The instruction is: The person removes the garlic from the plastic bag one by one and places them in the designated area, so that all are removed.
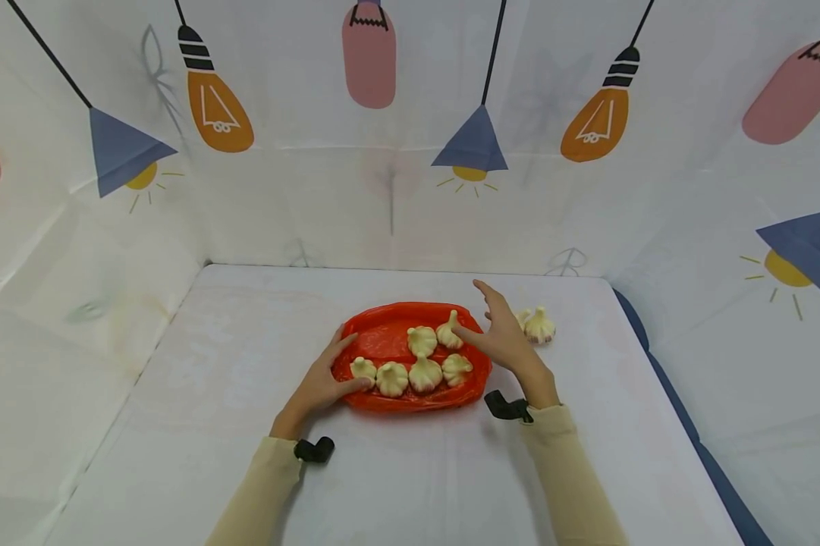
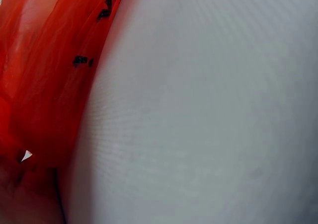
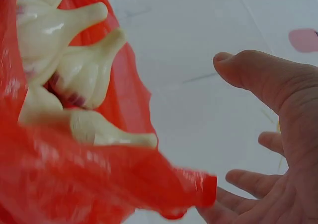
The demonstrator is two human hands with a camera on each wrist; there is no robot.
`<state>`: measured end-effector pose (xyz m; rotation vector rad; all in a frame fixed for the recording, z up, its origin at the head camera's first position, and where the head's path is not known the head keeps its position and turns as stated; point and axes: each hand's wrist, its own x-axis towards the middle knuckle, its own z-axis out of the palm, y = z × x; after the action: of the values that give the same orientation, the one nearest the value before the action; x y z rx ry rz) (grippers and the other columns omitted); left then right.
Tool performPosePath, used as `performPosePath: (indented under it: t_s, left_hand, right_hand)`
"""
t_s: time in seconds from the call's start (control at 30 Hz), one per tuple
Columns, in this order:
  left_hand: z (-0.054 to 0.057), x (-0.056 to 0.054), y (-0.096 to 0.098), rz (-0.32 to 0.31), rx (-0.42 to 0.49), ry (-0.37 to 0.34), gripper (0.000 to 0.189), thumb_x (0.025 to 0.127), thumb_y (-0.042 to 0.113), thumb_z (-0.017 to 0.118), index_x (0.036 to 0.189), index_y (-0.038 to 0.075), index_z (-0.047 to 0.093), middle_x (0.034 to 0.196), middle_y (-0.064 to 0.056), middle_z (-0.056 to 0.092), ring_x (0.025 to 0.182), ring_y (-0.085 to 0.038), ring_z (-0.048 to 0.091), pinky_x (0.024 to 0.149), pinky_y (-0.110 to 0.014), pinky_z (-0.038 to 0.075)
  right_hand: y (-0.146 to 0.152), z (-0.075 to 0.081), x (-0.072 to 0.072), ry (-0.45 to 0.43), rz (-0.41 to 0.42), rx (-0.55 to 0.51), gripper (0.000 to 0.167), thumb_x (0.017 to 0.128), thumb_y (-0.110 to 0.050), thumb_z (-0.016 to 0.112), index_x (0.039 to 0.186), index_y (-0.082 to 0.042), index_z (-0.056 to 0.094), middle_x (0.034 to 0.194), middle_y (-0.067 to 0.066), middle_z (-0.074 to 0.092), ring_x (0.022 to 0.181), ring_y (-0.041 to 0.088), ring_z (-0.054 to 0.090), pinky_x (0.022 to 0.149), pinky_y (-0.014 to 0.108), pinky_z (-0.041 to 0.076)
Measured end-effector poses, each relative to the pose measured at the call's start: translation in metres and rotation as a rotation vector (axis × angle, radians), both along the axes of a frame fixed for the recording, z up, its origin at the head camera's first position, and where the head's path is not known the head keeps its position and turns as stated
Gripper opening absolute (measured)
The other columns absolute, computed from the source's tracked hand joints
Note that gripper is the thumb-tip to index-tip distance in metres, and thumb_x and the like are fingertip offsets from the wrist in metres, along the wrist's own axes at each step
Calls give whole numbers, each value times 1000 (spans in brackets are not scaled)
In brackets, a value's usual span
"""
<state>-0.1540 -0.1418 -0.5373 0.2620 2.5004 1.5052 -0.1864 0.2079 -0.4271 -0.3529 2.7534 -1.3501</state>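
A red plastic bag (image 1: 382,322) lies spread in a tray-like oval on the white table, with black print on its side in the left wrist view. Several pale garlic bulbs (image 1: 392,379) sit inside it, most in a row along the near side. My left hand (image 1: 321,383) grips the bag's left end, thumb over the near rim beside a garlic bulb (image 1: 362,369). At the right end my right hand (image 1: 505,341) is spread, thumb apart from the fingers. In the right wrist view, nothing lies between that hand's thumb and fingers (image 3: 253,183).
Outside the bag, just right of my right hand, a garlic bulb (image 1: 540,327) rests on the table (image 1: 416,478), with another partly hidden behind the hand. A white sheet printed with lamps and bulbs (image 1: 300,189) hangs around the table's back and sides.
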Motion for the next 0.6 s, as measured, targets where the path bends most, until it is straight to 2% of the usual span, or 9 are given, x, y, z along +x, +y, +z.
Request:
performPosePath:
  t_s: [0.23,0.47,0.6]
  left_hand:
    - [-1,0,-1,-4,4,14,101,80,50,85,162,22,33,175,1,4,161,-35,9,123,-65,22]
    - [-2,-1,-1,-4,21,22,100,80,48,86,162,23,34,175,1,4,161,-34,9,123,-65,20]
    - [-2,-1,-2,-3,15,16,101,80,49,86,162,23,33,175,2,5,161,-35,9,123,-65,21]
  right_hand:
    - [-18,-1,-4,-17,67,34,92,91,-34,78,164,-19,24,167,17,28,144,43,40,112,65,42]
    - [-30,1,-8,-34,143,100,88,92,-35,77,163,-20,27,167,12,31,152,36,33,120,62,33]
    - [-34,2,-11,-27,195,128,84,92,-31,77,162,-15,32,165,14,34,152,37,33,121,60,33]
